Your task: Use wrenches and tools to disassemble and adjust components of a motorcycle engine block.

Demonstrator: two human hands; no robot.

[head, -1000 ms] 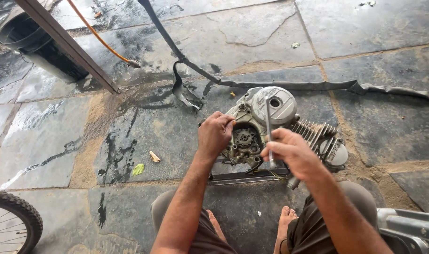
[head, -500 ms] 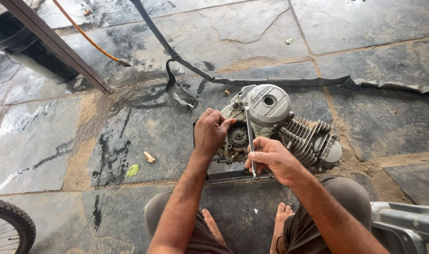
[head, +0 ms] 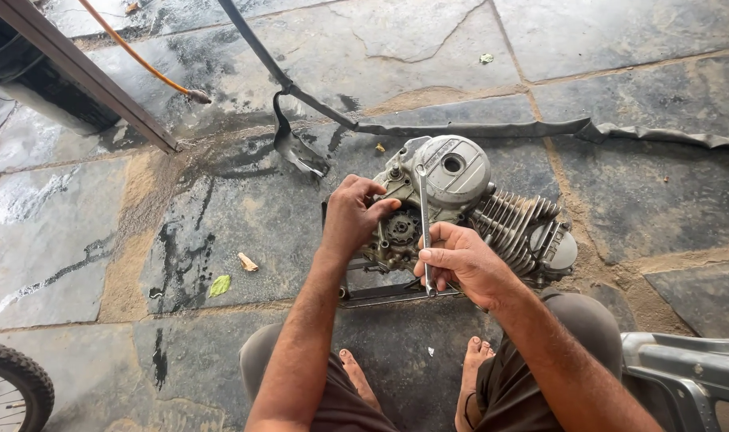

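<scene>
- Motorcycle engine (head: 492, 210) sits on the wet stone floor (head: 220, 208), on a dark metal frame (head: 396, 294), right in front of the seated person's bare feet (head: 356, 376); low and close, so both hands reach it without stretching.
- Left hand (head: 352, 214) is on the open side of the crankcase, fingers curled together over the sprocket area (head: 400, 230); looks like it steadies or holds a part there. What the fingertips pinch is hidden, cannot tell.
- Right hand (head: 460, 264) is clamped around the lower shank of a slim spanner (head: 424, 228), thumb on top. Tool stands near upright, top end up by the round side cover (head: 458, 170).
- Gripping low on the shank gives leverage at the head.
- Finned cylinder (head: 524, 228) points right, away from the hands, leaving the case side free.
- Black rubber strip (head: 476, 128) and orange hose (head: 132, 56) lie behind, well apart from the work.
- Grey plastic chair (head: 684, 368) at lower right; bicycle tyre (head: 12, 384) at lower left.
</scene>
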